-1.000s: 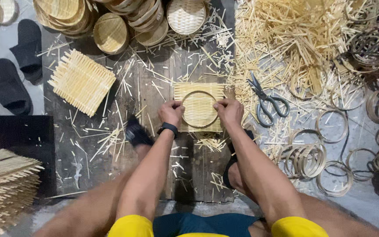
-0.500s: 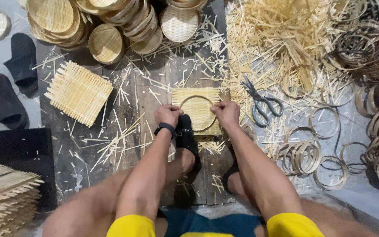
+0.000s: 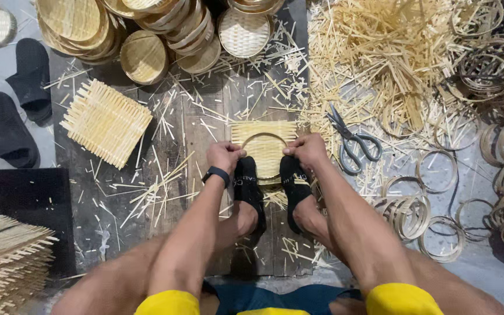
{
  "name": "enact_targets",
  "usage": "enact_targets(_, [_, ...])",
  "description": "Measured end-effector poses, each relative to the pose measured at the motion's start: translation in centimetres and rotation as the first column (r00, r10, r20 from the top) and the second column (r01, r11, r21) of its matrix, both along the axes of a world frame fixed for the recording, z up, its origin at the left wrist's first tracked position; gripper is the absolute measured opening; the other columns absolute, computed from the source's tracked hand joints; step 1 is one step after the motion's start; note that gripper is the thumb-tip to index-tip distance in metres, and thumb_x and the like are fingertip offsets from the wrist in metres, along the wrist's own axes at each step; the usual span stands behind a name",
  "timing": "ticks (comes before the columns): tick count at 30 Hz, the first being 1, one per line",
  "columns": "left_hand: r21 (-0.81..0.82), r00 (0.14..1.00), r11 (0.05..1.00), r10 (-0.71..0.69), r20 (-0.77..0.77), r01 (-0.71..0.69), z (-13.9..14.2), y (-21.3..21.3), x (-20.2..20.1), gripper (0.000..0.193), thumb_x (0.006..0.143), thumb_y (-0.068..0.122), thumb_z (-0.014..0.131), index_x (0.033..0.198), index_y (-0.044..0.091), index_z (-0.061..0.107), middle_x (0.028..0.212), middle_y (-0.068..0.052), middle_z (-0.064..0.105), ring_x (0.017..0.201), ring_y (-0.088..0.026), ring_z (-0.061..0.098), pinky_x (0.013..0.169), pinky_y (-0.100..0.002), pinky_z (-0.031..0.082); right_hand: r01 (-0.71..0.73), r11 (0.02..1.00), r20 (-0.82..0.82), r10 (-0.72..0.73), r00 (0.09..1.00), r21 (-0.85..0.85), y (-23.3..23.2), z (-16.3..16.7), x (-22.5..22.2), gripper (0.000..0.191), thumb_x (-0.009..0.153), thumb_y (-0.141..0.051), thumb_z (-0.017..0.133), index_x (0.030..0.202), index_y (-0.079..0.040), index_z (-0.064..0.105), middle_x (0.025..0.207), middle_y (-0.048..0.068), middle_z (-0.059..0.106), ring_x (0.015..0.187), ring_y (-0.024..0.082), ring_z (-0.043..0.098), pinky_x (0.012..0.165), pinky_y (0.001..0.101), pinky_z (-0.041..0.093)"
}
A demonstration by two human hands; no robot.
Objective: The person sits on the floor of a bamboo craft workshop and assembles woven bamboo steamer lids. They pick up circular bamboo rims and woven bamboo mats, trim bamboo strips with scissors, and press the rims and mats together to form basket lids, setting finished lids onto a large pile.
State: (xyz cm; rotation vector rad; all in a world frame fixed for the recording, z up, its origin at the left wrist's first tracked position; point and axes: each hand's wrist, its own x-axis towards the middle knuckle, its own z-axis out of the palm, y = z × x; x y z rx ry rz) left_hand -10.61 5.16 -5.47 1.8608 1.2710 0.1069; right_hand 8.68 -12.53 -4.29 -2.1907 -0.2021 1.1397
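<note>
Lying flat just ahead of both feet, the woven mat point(image 3: 263, 143) with its ring point(image 3: 265, 153) is gripped by the clenched left hand point(image 3: 224, 156) and right hand point(image 3: 305, 150) at opposite edges.

woven bamboo mat point(image 3: 263, 135) — square, flat on planks | bamboo ring point(image 3: 265, 156) — atop it

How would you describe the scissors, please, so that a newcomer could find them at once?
Start at the big heap of pale bamboo strips at the upper right. Just below it, right of the person's right hand, lie the scissors, open on the floor. They alone are metal with dark handles; everything around is bamboo splints and rings.
</note>
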Motion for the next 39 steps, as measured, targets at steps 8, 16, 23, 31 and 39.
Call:
enact_targets(8, [0.570, 0.735, 0.709, -0.631, 0.248, 0.416, 0.9, -0.3, 4.6, 0.021, 0.088, 0.023, 0.075, 0.105, 0.011, 0.079, 0.119, -0.013, 0.067, 0.114, -0.035, 0.055, 0.100, -0.045, 0.047, 0.552, 0.834, -0.490, -0.489, 0.722, -0.020, -0.9, -0.6, -14.1, 0.040, 0.092, -0.037, 0.075, 0.078, -0.001, 0.064, 0.064, 0.009, 0.063, 0.051, 0.019, 0.056, 0.042, 0.0313, 0.045])
enact_targets(16, [0.429, 0.825, 0.841, -0.478, 0.303, 0.329, -0.8, -1.1, 5.1, 0.014, 0.094, 0.025, 0.072, 0.098, 0.016, 0.081, 0.107, -0.008, 0.066, 0.105, -0.030, 0.059, 0.094, -0.042, 0.049, 0.433, 0.884, -0.093, -0.423, 0.901, 0.175, 0.1, -3.4, -16.0, 0.030, 0.096, -0.028, 0.074, 0.081, -0.002, 0.070, 0.069, 0.003, 0.067, 0.057, 0.008, 0.055, 0.048, 0.0235, 0.045])
enact_targets(23, [0.312, 0.849, 0.883, -0.440, 0.291, 0.350, -0.2, -1.1, 5.4, 0.018, 0.100, 0.025, 0.065, 0.101, 0.013, 0.078, 0.102, -0.009, 0.070, 0.100, -0.032, 0.064, 0.090, -0.042, 0.051, 0.723, 0.667, -0.469, -0.587, 0.659, 0.181, -0.9, -2.9, -17.0, 0.035, 0.099, -0.034, 0.068, 0.087, -0.001, 0.066, 0.073, 0.003, 0.067, 0.059, 0.010, 0.058, 0.050, 0.0255, 0.046])
enact_targets(31, [0.076, 0.930, 0.970, -0.243, 0.274, 0.231, -0.4, -0.8, 6.0, 0.025, 0.090, 0.035, 0.071, 0.100, 0.014, 0.079, 0.093, -0.009, 0.077, 0.083, -0.026, 0.073, 0.074, -0.036, 0.056, 0.798, 0.576, -0.657, -0.535, 0.531, 0.176, -1.2, -2.9, -17.2, 0.035, 0.103, -0.041, 0.058, 0.088, -0.011, 0.067, 0.070, 0.003, 0.063, 0.057, 0.012, 0.056, 0.046, 0.0265, 0.041])
enact_targets(39, [0.032, 0.939, 0.973, -0.229, 0.255, 0.228, -1.5, -0.1, 5.8, 0.028, 0.089, 0.036, 0.074, 0.089, 0.009, 0.079, 0.074, -0.010, 0.074, 0.065, -0.018, 0.068, 0.062, -0.033, 0.052, 0.316, 0.816, 0.314, -0.499, 0.808, 0.485, -0.1, -1.2, -6.5, 0.025, 0.090, -0.027, 0.081, 0.088, -0.002, 0.077, 0.076, 0.005, 0.073, 0.064, 0.011, 0.064, 0.060, 0.0277, 0.051])
